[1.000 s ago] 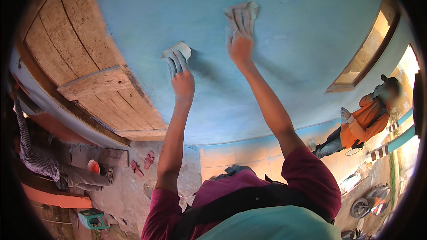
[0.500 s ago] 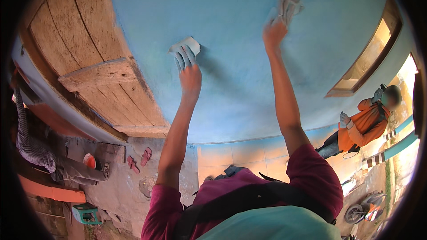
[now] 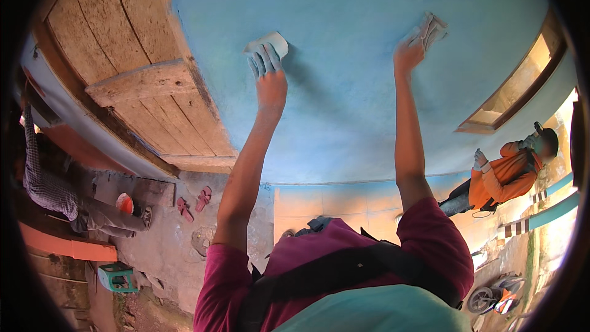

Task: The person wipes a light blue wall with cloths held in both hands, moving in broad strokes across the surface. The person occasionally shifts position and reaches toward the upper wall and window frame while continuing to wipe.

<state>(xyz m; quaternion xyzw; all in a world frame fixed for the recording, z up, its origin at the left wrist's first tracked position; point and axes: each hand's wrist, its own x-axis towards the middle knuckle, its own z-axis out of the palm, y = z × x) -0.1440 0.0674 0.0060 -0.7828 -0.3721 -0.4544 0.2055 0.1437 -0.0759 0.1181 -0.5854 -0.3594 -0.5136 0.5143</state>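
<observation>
My left hand (image 3: pixel 268 77) is raised against a blue painted wall (image 3: pixel 350 80) and presses a pale folded sheet of sandpaper (image 3: pixel 269 42) flat on it, fingers spread over the sheet. My right hand (image 3: pixel 408 55) is higher and further right on the same wall, closed on a crumpled grey sheet of sandpaper (image 3: pixel 430 27). Both arms reach up from my maroon sleeves. Blue dust coats my left fingers.
A wooden door (image 3: pixel 132 67) stands left of the wall. A window frame (image 3: pixel 522 86) is at the right. One person in orange (image 3: pixel 507 172) crouches at the right, another in checked clothes (image 3: pixel 55 190) sits at the left. Red sandals (image 3: pixel 193 201) and a green stool (image 3: pixel 117 276) lie on the ground.
My right hand has swept to the right along the wall with its sheet. My left hand has stayed on nearly the same patch of wall.
</observation>
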